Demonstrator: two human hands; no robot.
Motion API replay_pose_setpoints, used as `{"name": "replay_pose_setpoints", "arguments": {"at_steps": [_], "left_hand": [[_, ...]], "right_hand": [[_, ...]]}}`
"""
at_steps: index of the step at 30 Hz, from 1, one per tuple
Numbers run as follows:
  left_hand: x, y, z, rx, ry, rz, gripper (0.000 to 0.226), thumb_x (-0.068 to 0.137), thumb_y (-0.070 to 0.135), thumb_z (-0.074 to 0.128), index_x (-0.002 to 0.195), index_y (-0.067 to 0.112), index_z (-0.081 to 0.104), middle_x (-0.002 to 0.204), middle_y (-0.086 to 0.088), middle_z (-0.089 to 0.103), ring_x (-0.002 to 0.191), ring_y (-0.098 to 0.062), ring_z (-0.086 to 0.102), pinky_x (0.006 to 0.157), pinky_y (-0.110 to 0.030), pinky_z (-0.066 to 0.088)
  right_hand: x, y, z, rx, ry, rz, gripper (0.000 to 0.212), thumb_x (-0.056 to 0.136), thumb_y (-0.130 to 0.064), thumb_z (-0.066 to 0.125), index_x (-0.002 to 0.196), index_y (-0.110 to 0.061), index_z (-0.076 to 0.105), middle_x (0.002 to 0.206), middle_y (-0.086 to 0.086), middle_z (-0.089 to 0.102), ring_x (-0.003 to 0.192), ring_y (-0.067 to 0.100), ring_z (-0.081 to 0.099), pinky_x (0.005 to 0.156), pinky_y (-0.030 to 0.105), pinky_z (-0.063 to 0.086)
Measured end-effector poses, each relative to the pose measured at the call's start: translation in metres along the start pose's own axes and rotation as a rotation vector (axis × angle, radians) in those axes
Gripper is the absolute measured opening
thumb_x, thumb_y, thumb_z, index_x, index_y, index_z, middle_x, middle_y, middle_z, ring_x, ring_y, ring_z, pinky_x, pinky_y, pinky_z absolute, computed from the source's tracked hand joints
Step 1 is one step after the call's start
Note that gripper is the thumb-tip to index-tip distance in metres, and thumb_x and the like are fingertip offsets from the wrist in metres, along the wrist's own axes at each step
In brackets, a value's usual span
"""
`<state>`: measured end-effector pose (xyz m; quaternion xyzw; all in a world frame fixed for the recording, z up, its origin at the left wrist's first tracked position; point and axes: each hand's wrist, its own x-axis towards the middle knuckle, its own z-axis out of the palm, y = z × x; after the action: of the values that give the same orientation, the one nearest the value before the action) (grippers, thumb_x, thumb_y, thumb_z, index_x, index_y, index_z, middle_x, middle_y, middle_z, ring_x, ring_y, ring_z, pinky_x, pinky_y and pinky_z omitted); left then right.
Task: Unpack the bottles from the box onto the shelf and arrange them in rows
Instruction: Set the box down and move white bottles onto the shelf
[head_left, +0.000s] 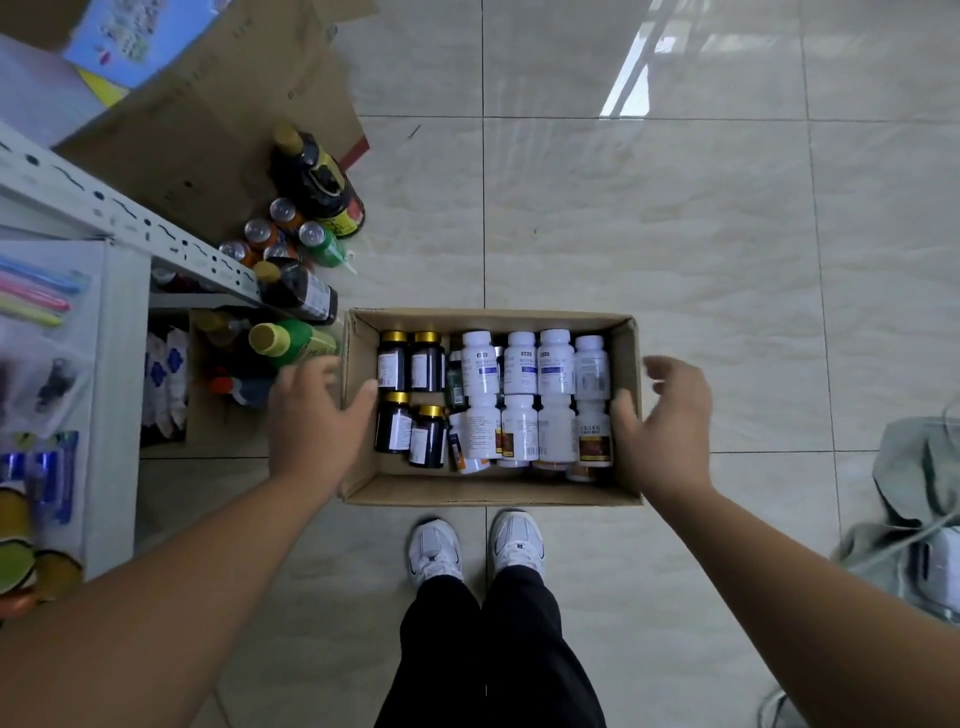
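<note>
one shelf (130, 223) at the person's left, target for rows | box (488, 491) on floor by feet, full of bottles (519, 364), none unpacked | left hand (311, 415), right hand (670, 410) spread wide, empty, flanking box walls, likely to lift it

floor (675, 234): glossy beige tiles | window glare (634, 67) | flattened cardboard (208, 130)

The floor (675, 218) under me is pale glossy tile. My open box (493, 491) sits on it just ahead of my shoes (475, 548). To its left, cans (270, 236) and dark bottles (317, 182) stand on the floor beside flattened cardboard (208, 130) and the shelf (130, 223). At the right edge lies a grey-green bag (914, 483).
</note>
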<state>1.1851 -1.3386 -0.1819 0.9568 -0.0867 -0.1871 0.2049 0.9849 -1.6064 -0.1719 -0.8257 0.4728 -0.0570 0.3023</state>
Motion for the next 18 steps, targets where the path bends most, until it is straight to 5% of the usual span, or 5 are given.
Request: {"name": "replay_pose_setpoints", "arguments": {"at_steps": [3,8,12,15,18], "left_hand": [[0.008,0.034,0.005,-0.066,-0.133,0.124,0.031,0.088,0.051,0.062,0.109,0.027,0.06,0.102,0.007,0.059,0.085,-0.01,0.06,0.071,-0.032,0.054],[0.029,0.076,0.053,-0.239,-0.472,-0.066,0.057,0.086,0.052,0.068,0.128,0.014,0.056,0.101,0.009,0.059,0.093,-0.013,0.058,0.078,-0.03,0.046],[0.043,0.092,0.092,-0.232,-0.452,-0.072,0.042,0.084,0.053,0.069,0.104,0.018,0.056,0.088,0.001,0.063,0.088,-0.02,0.062,0.079,-0.036,0.051],[0.05,0.091,0.106,-0.206,-0.408,-0.099,0.054,0.082,0.053,0.07,0.112,0.01,0.06,0.105,-0.011,0.066,0.094,-0.027,0.064,0.076,-0.037,0.051],[0.05,0.08,0.11,-0.227,-0.422,-0.097,0.05,0.084,0.041,0.075,0.121,0.011,0.059,0.111,-0.005,0.063,0.098,-0.022,0.06,0.087,-0.04,0.052]], "right_hand": [[0.016,-0.043,0.013,-0.005,-0.221,-0.107,0.025,0.088,-0.024,0.055,0.112,-0.022,0.06,0.109,-0.005,0.061,0.091,0.017,0.06,0.078,0.029,0.045],[0.042,-0.078,0.061,-0.183,-0.538,-0.074,0.037,0.093,-0.022,0.048,0.129,-0.013,0.05,0.126,0.005,0.06,0.102,0.027,0.06,0.072,0.033,0.044],[0.054,-0.077,0.094,-0.328,-0.567,0.008,0.012,0.092,-0.019,0.049,0.1,-0.012,0.044,0.11,0.007,0.06,0.083,0.024,0.051,0.066,0.031,0.04],[0.055,-0.077,0.108,-0.372,-0.504,0.045,0.022,0.092,-0.016,0.051,0.112,-0.007,0.047,0.122,0.009,0.053,0.091,0.029,0.059,0.061,0.031,0.037],[0.052,-0.079,0.116,-0.399,-0.505,0.09,0.032,0.092,-0.016,0.055,0.12,-0.005,0.043,0.134,0.015,0.039,0.062,0.023,0.051,0.053,0.03,0.034]]}}
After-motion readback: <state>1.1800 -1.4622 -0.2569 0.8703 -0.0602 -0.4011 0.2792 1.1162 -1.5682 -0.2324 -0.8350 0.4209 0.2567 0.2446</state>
